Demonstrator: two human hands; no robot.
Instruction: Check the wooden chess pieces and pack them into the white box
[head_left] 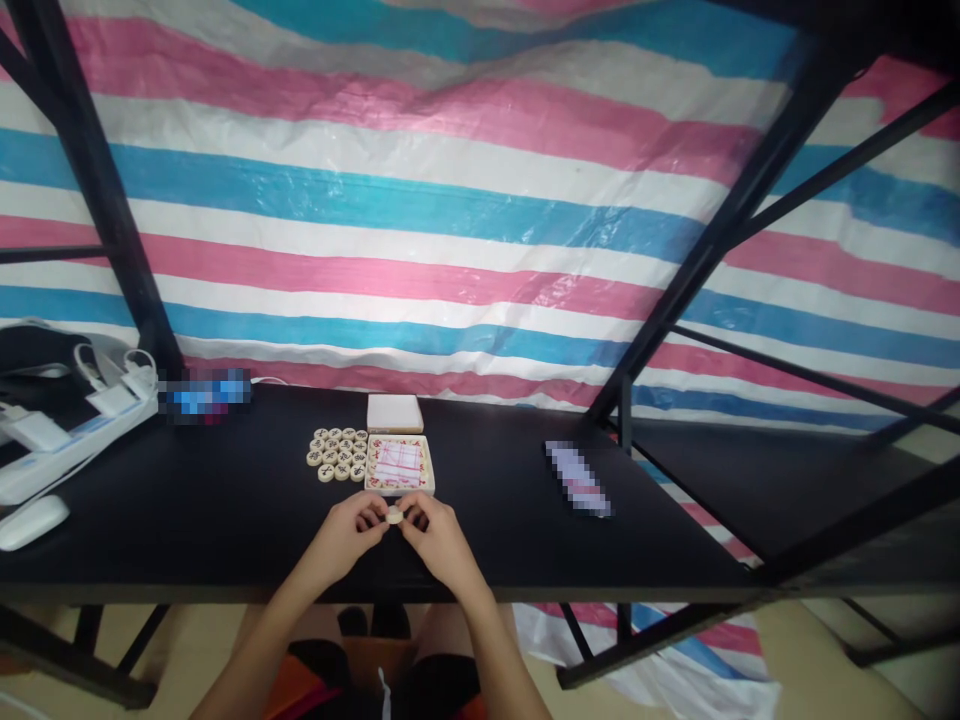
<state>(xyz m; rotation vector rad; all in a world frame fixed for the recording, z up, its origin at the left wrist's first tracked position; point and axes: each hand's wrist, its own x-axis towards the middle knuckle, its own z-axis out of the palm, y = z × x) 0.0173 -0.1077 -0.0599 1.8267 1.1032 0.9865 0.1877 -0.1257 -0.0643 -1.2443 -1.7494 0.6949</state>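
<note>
Between the fingertips of both hands is a pale round Chinese chess piece (394, 516), held just in front of an open white box. My left hand (352, 528) pinches its left side, and my right hand (430, 532) grips the right side. In the box (399, 492) lie pieces with red characters, partly covered by a folded white sheet (398, 464) with red lines. Several pieces with dark characters (342, 456) stand in rows left of the box. Behind it rests the white box lid (394, 413).
On the black table (495, 540), a blurred phone-like object (577, 478) lies at right. A power strip (82, 440) with plugs, a white mouse-like object (34, 522) and a blurred blue object (206, 396) are at left. Black metal posts (697, 270) frame a striped sheet (420, 230).
</note>
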